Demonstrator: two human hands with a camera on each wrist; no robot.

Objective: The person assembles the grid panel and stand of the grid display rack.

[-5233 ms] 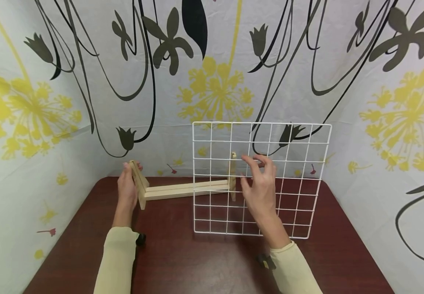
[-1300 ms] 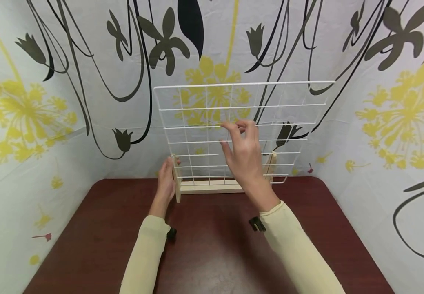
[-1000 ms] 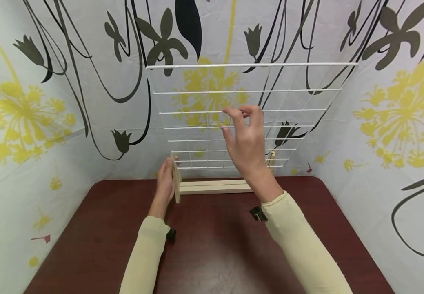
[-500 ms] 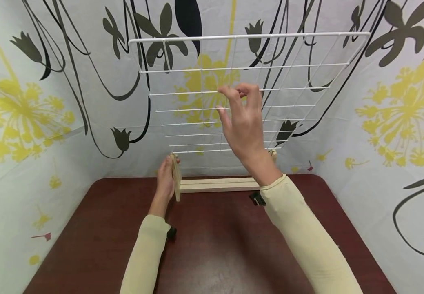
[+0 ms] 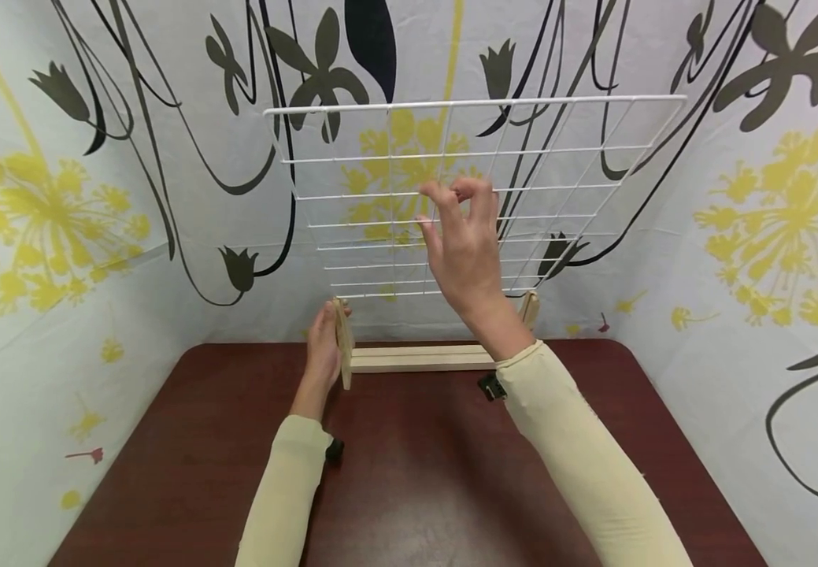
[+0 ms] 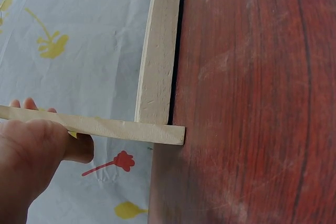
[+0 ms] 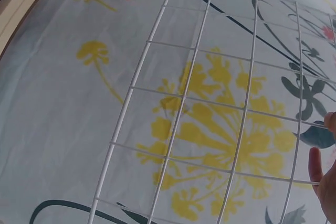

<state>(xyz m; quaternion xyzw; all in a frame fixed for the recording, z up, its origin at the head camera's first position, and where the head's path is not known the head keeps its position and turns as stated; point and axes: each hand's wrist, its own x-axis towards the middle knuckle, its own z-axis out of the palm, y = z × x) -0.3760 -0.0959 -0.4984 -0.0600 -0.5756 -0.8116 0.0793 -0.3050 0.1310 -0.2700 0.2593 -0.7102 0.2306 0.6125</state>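
Note:
In the head view a white wire grid (image 5: pixel 352 197) is held up above a pale wooden frame (image 5: pixel 423 359), its top edge tilted toward the camera. My right hand (image 5: pixel 467 244) grips the grid's wires near the middle with bent fingers and thumb. My left hand (image 5: pixel 323 346) holds the left upright (image 5: pixel 344 342) of the frame. The grid's lower edge is close to the tops of the uprights; contact cannot be told. The left wrist view shows my left hand (image 6: pixel 37 150) round the upright (image 6: pixel 115 128). In the right wrist view the grid (image 7: pixel 184 97) spans the picture.
The frame stands near the back edge of a dark red-brown table (image 5: pixel 409 457). Behind and at both sides hangs white cloth (image 5: pixel 189 315) with yellow and dark plant prints. Small black devices (image 5: pixel 492 387) are on both wrists.
The left hand and frame moved right from their earlier place. The right hand raised and tilted the grid over the frame, then lowered it slightly in the last half second.

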